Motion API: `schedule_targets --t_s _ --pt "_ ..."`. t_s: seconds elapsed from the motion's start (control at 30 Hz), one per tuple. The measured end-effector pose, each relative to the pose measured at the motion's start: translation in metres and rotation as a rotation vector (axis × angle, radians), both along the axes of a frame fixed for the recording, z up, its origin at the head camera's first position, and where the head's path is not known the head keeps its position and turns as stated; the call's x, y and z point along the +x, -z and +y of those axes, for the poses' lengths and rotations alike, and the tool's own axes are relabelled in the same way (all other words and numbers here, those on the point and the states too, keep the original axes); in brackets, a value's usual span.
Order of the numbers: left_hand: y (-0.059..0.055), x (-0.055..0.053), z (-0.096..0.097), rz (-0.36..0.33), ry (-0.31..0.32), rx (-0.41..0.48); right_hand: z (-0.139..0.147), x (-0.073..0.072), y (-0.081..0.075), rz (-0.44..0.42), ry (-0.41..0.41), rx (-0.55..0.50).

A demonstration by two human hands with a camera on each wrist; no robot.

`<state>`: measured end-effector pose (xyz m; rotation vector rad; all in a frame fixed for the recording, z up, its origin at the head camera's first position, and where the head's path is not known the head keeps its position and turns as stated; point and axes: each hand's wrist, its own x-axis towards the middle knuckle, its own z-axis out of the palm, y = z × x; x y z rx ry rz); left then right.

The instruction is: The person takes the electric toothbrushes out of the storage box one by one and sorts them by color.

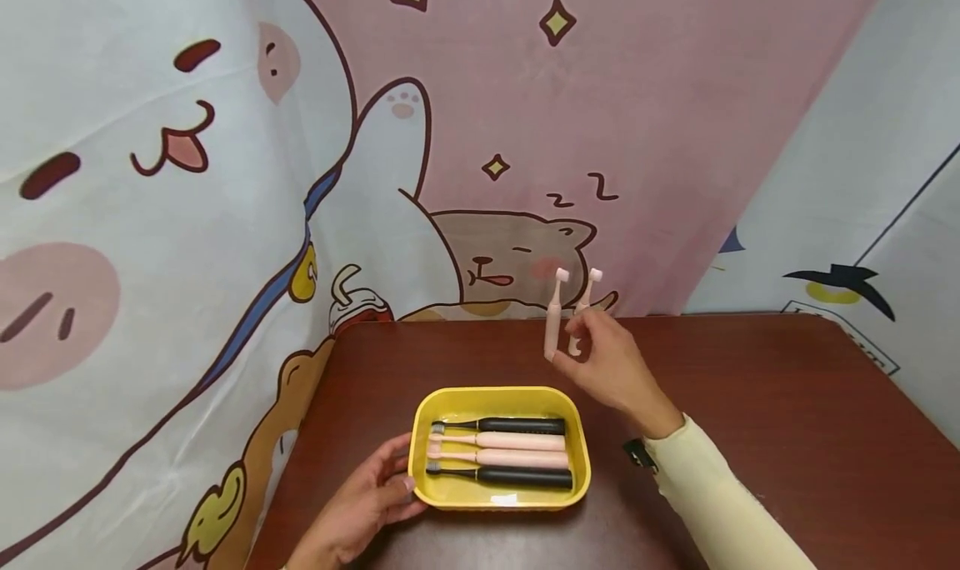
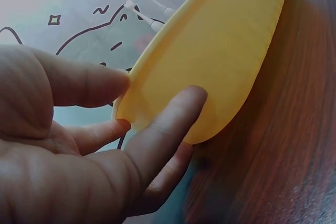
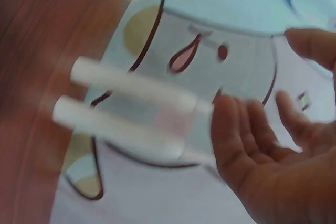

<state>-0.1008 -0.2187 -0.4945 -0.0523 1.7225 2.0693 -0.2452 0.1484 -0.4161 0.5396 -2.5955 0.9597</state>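
Note:
My left hand (image 1: 367, 482) holds the left end of a yellow tray (image 1: 495, 500), thumb and fingers spread around its outer wall (image 2: 210, 66). Inside it lie a black electric toothbrush (image 1: 525, 425) at the back, two pink ones (image 1: 525, 442) in the middle and another black one (image 1: 525, 477) in front. Behind the tray, two pink electric toothbrushes (image 1: 552, 328) (image 3: 126, 129) stand upright side by side on the table. My right hand (image 1: 611, 366) is beside them; in the right wrist view its fingers (image 3: 228, 140) are apart, with nothing between them.
The dark red-brown table (image 1: 750, 403) stretches to the right of the tray. A cartoon-printed cloth (image 1: 637, 120) hangs right behind the table's back edge and along its left side. The right wrist wears a dark band (image 1: 640, 456).

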Motion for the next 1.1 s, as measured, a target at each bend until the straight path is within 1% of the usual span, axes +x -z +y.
schedule_targets --t_s 0.1,0.2,0.4,0.47,0.6,0.7,0.77,0.93,1.1 --pt "0.000 -0.001 0.001 0.002 0.003 0.003 -0.013 0.014 -0.003 -0.045 -0.088 0.047" --pt "0.001 -0.001 0.001 0.006 0.008 0.009 -0.025 0.025 -0.003 -0.100 -0.153 0.077" --pt "0.000 0.000 0.001 0.016 0.012 0.014 -0.042 0.036 0.002 -0.217 -0.285 0.129" --pt "-0.002 0.000 0.002 0.016 0.008 0.011 -0.047 0.039 0.005 -0.236 -0.338 0.163" --pt "-0.003 0.000 0.003 0.015 -0.001 0.005 -0.056 0.047 0.014 -0.246 -0.440 0.248" --pt "-0.003 0.001 0.003 0.014 -0.005 0.005 -0.061 0.053 0.019 -0.261 -0.496 0.311" --pt "-0.003 0.002 0.003 0.012 -0.006 0.006 -0.064 0.057 0.022 -0.270 -0.519 0.353" --pt "-0.002 0.003 0.003 0.009 -0.006 0.008 -0.068 0.064 0.029 -0.265 -0.523 0.444" --pt "0.000 0.002 0.001 0.002 -0.004 0.016 -0.071 0.067 0.036 -0.264 -0.520 0.489"
